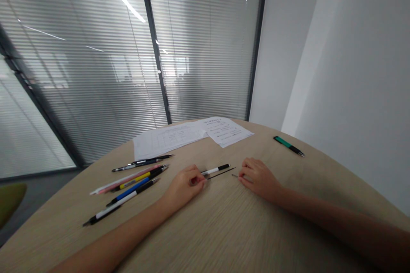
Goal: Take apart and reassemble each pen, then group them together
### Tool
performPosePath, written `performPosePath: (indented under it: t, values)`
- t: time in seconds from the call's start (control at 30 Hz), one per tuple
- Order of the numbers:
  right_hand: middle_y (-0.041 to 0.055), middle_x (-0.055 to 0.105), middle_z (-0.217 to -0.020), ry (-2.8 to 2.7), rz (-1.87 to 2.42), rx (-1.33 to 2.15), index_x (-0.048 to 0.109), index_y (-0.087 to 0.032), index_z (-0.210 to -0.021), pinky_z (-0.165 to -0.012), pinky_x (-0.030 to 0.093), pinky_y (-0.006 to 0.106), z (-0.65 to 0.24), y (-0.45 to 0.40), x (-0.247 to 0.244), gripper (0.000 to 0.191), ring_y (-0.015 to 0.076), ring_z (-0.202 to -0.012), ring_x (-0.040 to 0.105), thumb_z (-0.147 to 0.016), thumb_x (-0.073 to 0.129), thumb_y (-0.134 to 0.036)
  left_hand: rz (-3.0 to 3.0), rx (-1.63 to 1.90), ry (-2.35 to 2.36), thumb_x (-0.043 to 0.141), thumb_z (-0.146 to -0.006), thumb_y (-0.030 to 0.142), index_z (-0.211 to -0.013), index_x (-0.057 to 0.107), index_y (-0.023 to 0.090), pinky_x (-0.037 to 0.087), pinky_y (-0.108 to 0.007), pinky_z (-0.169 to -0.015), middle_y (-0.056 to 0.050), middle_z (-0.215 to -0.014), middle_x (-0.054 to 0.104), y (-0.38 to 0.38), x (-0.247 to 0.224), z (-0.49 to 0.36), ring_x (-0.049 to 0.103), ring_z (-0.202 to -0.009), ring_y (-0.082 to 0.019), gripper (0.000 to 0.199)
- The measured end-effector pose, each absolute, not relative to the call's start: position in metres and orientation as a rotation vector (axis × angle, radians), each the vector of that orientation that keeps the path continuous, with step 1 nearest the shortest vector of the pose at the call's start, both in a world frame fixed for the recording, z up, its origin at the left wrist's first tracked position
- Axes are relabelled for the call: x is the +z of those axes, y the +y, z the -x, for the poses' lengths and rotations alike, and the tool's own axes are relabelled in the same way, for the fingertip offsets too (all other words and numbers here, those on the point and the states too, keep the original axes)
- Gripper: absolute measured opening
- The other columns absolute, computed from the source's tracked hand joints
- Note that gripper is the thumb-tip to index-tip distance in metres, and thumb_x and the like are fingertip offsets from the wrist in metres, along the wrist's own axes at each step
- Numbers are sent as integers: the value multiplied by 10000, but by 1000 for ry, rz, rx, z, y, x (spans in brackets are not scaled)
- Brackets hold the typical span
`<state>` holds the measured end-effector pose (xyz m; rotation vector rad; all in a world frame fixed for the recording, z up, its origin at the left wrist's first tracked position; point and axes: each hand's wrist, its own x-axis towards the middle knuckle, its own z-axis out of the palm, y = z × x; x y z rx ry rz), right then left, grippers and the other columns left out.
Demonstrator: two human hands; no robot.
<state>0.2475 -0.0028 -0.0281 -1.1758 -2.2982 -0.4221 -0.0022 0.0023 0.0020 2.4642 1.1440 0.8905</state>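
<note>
Mid-frame, the left hand [187, 182] pinches the near end of a thin dark rod [221, 173] between thumb and fingertips. Right of centre, the right hand [259, 180] pinches a small piece [235, 175], fingers curled. Just behind the rod, a pen [223, 167] lies on the counter [218, 234], partly hidden by the left hand.
</note>
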Motion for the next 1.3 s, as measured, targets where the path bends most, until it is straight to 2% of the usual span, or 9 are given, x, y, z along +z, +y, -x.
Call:
performPosePath:
  t: [0.43,0.53,0.67,0.87,1.17,1.3]
  values:
    - [37,537,-732,-2277,1164,-414,555,-180,-686,-674,385,309,-245,1,-26,91,167,-719,495,-762,535,-226,-2520,875,1134,490,-707,156,-604,557,175,366,-207,-534,24,-609,487,4,0,3,469,-575,-104,124]
    - [47,558,-757,-2152,1176,-380,555,-178,-769,-705,390,321,-245,-1,-25,56,179,-757,504,-764,500,-188,-2544,878,1124,489,-706,153,-600,553,177,367,-210,-536,21,-607,492,4,0,3,470,-577,-106,126]
    - [62,568,-838,-2169,1066,-378,549,-186,-920,-725,396,325,-245,-4,-25,173,186,-813,503,-765,477,-158,-2598,870,1103,483,-708,145,-596,545,173,370,-220,-549,11,-620,509,3,-1,2,480,-596,-115,131]
    - [55,554,-779,-2255,955,-406,570,-178,-772,-698,394,316,-246,-5,-25,119,170,-761,494,-795,454,-175,-2643,848,1065,489,-721,154,-602,554,169,376,-228,-567,4,-627,512,1,-1,1,487,-612,-122,136]
    - [52,547,-768,-2233,974,-408,564,-181,-753,-693,391,313,-246,-6,-25,94,172,-751,490,-778,474,-167,-2588,855,1039,481,-753,195,-665,595,162,389,-231,-580,-6,-653,524,1,2,3,501,-627,-128,147]
    - [46,537,-744,-2134,1022,-341,545,-183,-737,-684,400,304,-248,-3,-25,93,168,-732,490,-780,464,-167,-2464,924,1215,386,-813,264,-734,605,149,411,-255,-618,-23,-691,540,3,7,4,517,-658,-144,260]
